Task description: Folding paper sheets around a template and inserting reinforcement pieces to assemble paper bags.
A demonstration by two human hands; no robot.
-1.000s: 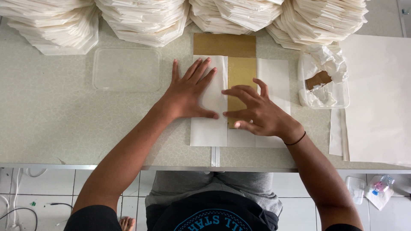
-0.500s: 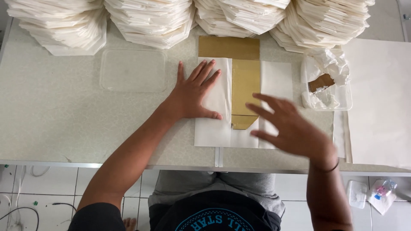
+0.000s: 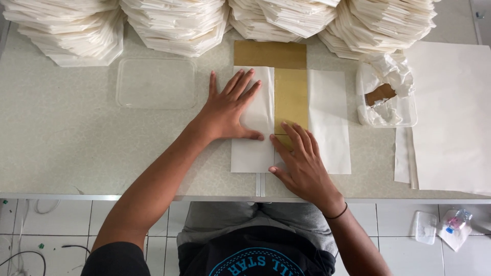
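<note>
A white paper sheet (image 3: pixel 327 117) lies on the table with a brown cardboard strip (image 3: pixel 290 92) on its middle. The sheet's left flap (image 3: pixel 253 153) is folded over the strip's left side. My left hand (image 3: pixel 227 110) lies flat on that flap, fingers spread. My right hand (image 3: pixel 299 163) rests with its fingertips on the near end of the cardboard strip, beside the folded edge. Neither hand grips anything.
Tall stacks of folded white paper bags (image 3: pixel 174 25) line the far edge. A clear plastic lid (image 3: pixel 156 82) lies to the left. A clear tub (image 3: pixel 386 102) with crumpled paper stands right, beside large white sheets (image 3: pixel 450 112). The table's near edge (image 3: pixel 153 197) runs below.
My right hand lifted off the sheet, swung out to the right, then came back down onto the near end of the cardboard strip. My left hand stayed flat on the folded flap.
</note>
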